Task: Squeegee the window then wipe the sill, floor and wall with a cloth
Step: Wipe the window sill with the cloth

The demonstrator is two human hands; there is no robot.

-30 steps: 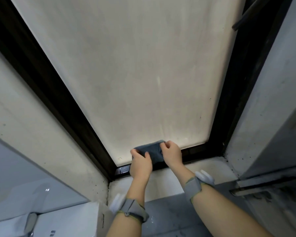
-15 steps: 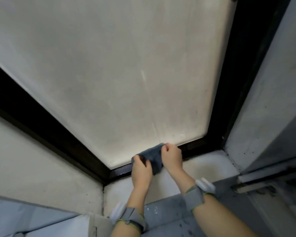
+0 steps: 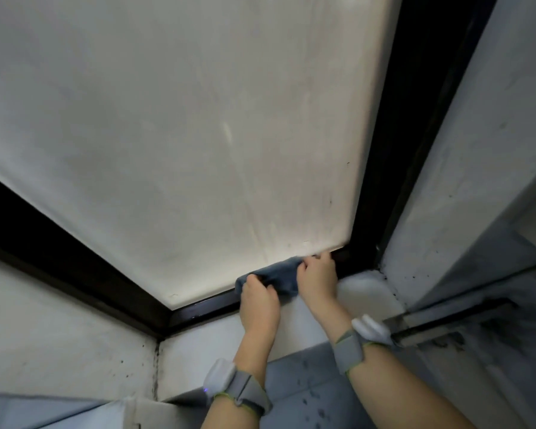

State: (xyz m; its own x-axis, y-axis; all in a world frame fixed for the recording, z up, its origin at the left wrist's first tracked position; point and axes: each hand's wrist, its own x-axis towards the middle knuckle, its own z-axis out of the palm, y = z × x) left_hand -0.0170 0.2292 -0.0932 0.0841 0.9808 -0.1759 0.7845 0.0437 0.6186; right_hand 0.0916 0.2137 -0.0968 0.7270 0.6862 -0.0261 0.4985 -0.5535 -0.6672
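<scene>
A dark blue-grey cloth (image 3: 279, 275) is pressed on the bottom dark frame rail (image 3: 205, 309) of the frosted window pane (image 3: 198, 134). My left hand (image 3: 259, 300) grips the cloth's left end. Beside it, my right hand (image 3: 317, 275) clutches the right end, close to the pane's lower right corner. Both fists are closed on the fabric, which bunches between them. The pale sill (image 3: 362, 289) lies just below the hands.
A dark vertical frame post (image 3: 393, 150) stands right of the pane. A speckled white wall (image 3: 59, 335) is at the left and a grey wall (image 3: 477, 150) at the right. Grey floor (image 3: 307, 385) with dark spots lies below.
Both hands have slid the cloth rightward along the bottom frame rail toward the pane's right corner. My view has turned left, so the hands sit further right.
</scene>
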